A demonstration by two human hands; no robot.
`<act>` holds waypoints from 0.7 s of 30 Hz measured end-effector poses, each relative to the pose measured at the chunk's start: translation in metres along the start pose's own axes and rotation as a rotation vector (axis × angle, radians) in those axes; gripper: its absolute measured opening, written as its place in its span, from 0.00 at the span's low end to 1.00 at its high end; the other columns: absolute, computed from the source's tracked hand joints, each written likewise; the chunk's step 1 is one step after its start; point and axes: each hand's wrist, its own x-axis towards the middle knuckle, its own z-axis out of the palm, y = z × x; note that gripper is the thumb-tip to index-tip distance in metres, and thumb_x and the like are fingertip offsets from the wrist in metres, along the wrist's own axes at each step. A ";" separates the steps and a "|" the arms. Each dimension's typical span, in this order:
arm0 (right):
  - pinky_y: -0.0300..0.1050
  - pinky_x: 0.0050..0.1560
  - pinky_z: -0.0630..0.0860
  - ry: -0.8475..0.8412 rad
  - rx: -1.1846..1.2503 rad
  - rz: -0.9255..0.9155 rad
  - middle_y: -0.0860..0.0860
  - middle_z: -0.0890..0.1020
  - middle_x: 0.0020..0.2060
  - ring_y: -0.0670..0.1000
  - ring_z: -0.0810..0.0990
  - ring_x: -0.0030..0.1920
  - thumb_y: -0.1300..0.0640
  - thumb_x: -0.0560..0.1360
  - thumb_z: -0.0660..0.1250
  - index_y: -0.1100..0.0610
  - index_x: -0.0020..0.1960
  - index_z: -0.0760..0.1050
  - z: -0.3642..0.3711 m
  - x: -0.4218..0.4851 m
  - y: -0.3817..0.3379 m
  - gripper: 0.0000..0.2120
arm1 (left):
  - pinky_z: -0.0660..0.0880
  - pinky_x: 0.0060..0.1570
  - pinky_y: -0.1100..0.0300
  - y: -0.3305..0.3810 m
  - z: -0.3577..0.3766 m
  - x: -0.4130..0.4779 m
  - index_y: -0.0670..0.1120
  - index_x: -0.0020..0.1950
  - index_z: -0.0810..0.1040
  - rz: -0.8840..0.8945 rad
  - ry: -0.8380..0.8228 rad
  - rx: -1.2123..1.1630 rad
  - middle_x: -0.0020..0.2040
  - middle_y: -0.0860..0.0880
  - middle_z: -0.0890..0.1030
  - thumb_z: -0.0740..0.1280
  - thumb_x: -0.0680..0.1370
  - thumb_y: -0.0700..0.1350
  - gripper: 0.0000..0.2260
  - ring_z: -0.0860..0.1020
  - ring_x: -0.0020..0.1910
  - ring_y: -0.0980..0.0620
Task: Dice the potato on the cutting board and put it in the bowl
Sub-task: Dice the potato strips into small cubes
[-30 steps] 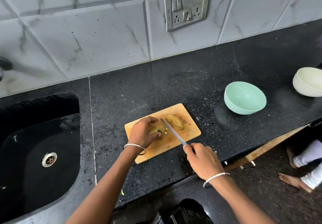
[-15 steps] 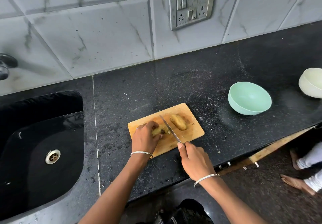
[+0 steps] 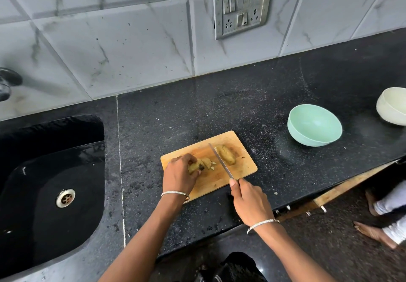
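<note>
Potato (image 3: 194,168): two halves on the cutting board (image 3: 241,167). Left hand (image 3: 179,177) curls round the 9 o'clock half and has slid back, baring fresh slices (image 3: 207,162). Right hand (image 3: 250,200) grips the knife (image 3: 219,161), blade between the halves. Other half (image 3: 226,155), 3 o'clock, uncut. Bowl (image 3: 314,126), 2 o'clock, empty. Dicing looks barely begun.

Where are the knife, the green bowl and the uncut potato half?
knife (image 3: 220,160), head view, middle of the blade
green bowl (image 3: 314,126), head view, inner wall
uncut potato half (image 3: 228,155), head view, its top surface
</note>
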 end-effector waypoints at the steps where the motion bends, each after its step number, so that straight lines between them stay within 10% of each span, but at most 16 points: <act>1: 0.51 0.40 0.67 0.003 -0.001 0.001 0.50 0.76 0.37 0.60 0.79 0.46 0.42 0.83 0.47 0.52 0.44 0.69 0.000 0.001 0.002 0.19 | 0.75 0.46 0.55 -0.002 -0.001 0.000 0.52 0.52 0.79 -0.004 0.000 0.002 0.48 0.52 0.83 0.75 0.70 0.48 0.13 0.78 0.49 0.48; 21: 0.53 0.44 0.72 -0.041 -0.003 0.013 0.54 0.81 0.42 0.61 0.79 0.48 0.40 0.82 0.46 0.53 0.47 0.72 0.003 -0.004 0.012 0.22 | 0.58 0.58 0.46 0.045 0.003 0.017 0.59 0.53 0.79 0.146 -0.056 0.380 0.50 0.58 0.81 0.69 0.72 0.61 0.13 0.71 0.58 0.50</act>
